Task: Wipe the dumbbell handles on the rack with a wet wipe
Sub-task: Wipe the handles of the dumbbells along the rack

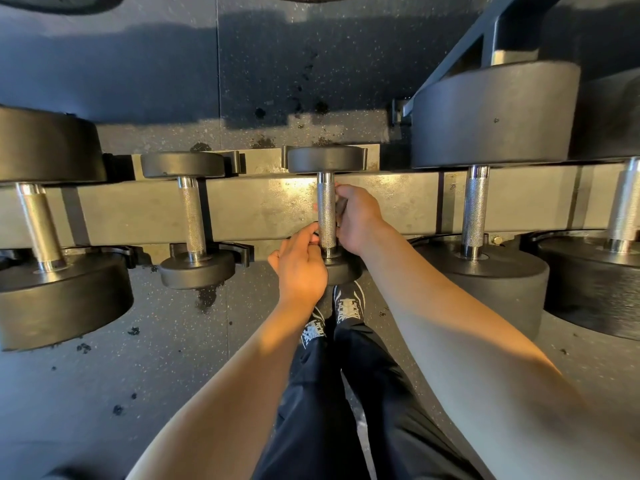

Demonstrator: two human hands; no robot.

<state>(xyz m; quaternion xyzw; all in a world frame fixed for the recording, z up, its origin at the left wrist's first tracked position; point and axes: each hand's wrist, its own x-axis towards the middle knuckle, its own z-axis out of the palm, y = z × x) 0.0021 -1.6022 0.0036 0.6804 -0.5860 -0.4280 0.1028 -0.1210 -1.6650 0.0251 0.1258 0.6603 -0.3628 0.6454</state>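
A small dumbbell [326,188] with a knurled steel handle lies across the rack beam [259,209] in the middle of the view. My right hand [358,220] curls round the handle from the right. A strip of greyish wet wipe [341,206] shows between its palm and the steel, and its fingertips peek out on the handle's left side. My left hand [300,268] grips the near end of the handle, just above the near weight head, which it partly hides.
Another small dumbbell [192,220] sits to the left and a big one [38,223] at the far left. Two large dumbbells [476,209] [623,209] lie to the right. An upper rack frame [450,57] slants at top right. My shoes [348,303] stand on speckled rubber floor.
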